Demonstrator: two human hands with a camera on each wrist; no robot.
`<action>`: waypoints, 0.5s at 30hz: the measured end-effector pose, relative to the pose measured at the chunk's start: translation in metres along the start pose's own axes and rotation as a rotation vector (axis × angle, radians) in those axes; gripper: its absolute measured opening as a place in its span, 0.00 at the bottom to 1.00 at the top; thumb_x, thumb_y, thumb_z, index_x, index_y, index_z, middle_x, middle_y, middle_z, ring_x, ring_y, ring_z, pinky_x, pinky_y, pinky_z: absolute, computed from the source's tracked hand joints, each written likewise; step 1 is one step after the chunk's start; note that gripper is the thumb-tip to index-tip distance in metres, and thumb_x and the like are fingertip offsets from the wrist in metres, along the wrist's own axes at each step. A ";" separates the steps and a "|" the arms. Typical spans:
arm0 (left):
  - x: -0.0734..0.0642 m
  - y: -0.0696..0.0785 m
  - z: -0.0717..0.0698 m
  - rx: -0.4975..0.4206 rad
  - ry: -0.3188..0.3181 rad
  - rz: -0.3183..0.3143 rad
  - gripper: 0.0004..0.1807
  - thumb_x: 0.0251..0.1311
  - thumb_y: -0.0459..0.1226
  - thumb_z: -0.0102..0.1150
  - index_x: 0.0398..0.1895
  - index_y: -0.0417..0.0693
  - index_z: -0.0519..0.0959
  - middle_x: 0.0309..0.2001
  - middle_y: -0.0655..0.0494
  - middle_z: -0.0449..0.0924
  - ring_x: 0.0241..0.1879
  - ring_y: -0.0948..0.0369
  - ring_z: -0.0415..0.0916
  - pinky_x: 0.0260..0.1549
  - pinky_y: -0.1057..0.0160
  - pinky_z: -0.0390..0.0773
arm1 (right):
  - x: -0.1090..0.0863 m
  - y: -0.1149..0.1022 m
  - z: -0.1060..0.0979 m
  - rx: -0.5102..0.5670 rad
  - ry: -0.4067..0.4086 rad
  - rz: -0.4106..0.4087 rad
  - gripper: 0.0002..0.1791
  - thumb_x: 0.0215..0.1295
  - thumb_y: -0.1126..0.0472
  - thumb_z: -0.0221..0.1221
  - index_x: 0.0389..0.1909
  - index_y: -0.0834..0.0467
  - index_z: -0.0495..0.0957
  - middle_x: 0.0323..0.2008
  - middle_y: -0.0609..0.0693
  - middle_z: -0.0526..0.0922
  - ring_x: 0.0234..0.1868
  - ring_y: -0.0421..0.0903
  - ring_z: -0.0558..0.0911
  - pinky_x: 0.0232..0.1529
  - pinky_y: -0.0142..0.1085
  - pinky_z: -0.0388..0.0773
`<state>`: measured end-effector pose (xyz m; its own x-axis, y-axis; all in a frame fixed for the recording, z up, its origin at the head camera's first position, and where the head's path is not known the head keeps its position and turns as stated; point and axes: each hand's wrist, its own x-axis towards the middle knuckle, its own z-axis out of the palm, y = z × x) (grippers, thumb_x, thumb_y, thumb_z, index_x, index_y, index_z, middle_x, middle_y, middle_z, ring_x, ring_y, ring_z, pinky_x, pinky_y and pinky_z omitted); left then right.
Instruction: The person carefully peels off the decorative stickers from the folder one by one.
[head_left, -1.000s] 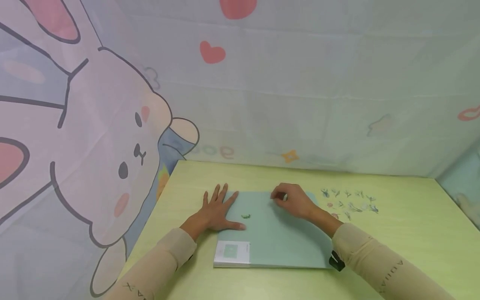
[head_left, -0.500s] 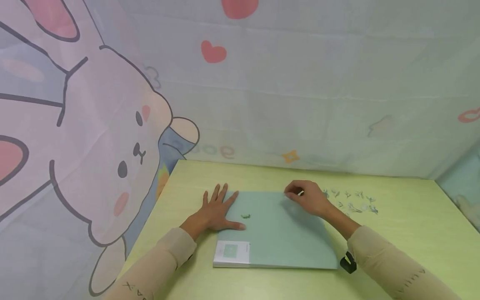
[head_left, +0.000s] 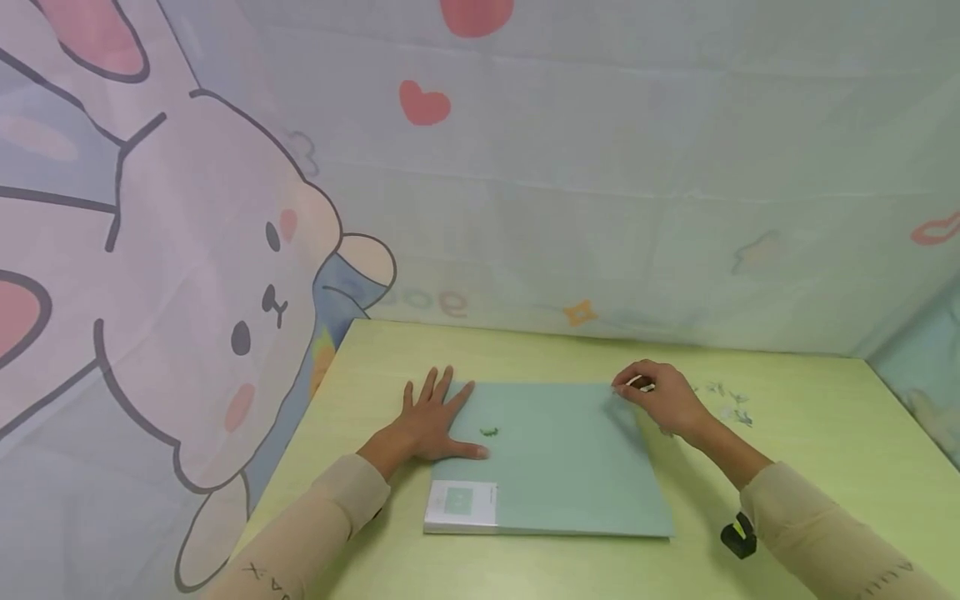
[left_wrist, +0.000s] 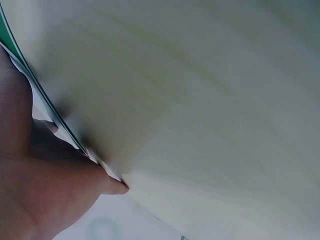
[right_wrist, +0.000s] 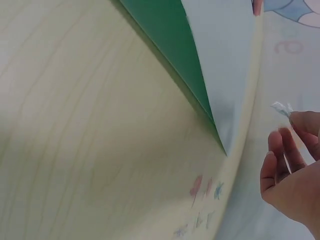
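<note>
A pale green folder (head_left: 570,467) lies on the table, with a white label (head_left: 461,504) at its lower left corner. My left hand (head_left: 433,425) rests with spread fingers on the folder's left edge. To the right of that thumb, a small green leafy sticker (head_left: 489,432) is on the cover. Just over the folder's upper right corner, my right hand (head_left: 663,398) pinches a small whitish, see-through sticker (right_wrist: 282,107) between thumb and forefinger. Its printed side is unclear. Several small flower stickers (head_left: 738,408) lie to the right of the folder, partly hidden by that hand.
The light yellow-green table (head_left: 825,467) reaches back to a hanging printed cloth (head_left: 600,167) with hearts. A large cartoon rabbit (head_left: 217,292) is printed on the left side. A black band-like piece (head_left: 738,537) shows below the right sleeve.
My right hand has moved right across the folder from its upper middle to its upper right corner. My left hand and the green sticker have stayed in place.
</note>
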<state>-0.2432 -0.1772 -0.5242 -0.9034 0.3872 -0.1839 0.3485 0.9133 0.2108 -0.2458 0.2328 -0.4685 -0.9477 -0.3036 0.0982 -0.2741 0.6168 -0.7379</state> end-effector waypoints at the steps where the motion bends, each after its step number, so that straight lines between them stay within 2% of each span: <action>1: 0.000 0.000 0.000 0.002 0.002 0.000 0.67 0.53 0.80 0.59 0.89 0.63 0.44 0.87 0.43 0.28 0.84 0.41 0.24 0.75 0.28 0.33 | -0.001 0.001 -0.004 0.005 -0.004 0.001 0.10 0.77 0.59 0.64 0.51 0.61 0.86 0.50 0.58 0.86 0.48 0.56 0.84 0.44 0.41 0.80; 5: 0.001 -0.001 0.000 -0.005 0.011 0.006 0.67 0.53 0.80 0.58 0.89 0.63 0.44 0.87 0.43 0.28 0.84 0.41 0.24 0.75 0.27 0.33 | -0.003 0.003 -0.019 0.028 -0.029 0.007 0.12 0.78 0.58 0.63 0.52 0.63 0.85 0.45 0.61 0.87 0.46 0.59 0.84 0.42 0.42 0.82; 15: 0.001 0.000 0.001 -0.025 0.002 -0.003 0.67 0.53 0.79 0.59 0.89 0.63 0.43 0.87 0.43 0.27 0.84 0.42 0.22 0.75 0.28 0.30 | -0.014 0.015 -0.050 -0.020 -0.028 0.057 0.13 0.80 0.59 0.60 0.55 0.64 0.83 0.48 0.60 0.88 0.48 0.55 0.86 0.45 0.42 0.81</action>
<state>-0.2442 -0.1766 -0.5252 -0.9052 0.3838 -0.1823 0.3393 0.9112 0.2339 -0.2453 0.2827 -0.4478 -0.9571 -0.2874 0.0377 -0.2233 0.6481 -0.7281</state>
